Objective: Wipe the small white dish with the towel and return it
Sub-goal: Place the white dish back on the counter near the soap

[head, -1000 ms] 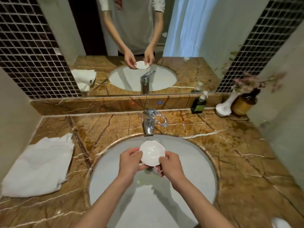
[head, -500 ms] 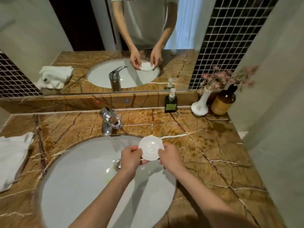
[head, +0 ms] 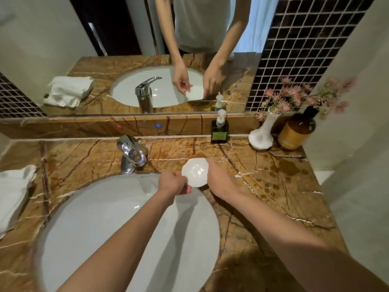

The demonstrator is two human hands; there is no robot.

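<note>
Both hands [head: 172, 183] [head: 221, 180] pinch glossy scalloped white dish [head: 195, 172] over marble counter [head: 273, 186].

The counter [head: 273, 186] is polished brown marble, glossy and veined in white. The basin [head: 105, 228] looks like smooth glazed ceramic, as does the small white dish [head: 195, 172] — it catches a bright glare. The tap [head: 131, 153] is mirror-bright chromed metal. At 9 o'clock, the towel [head: 12, 192] is soft, matt white cloth.
</note>
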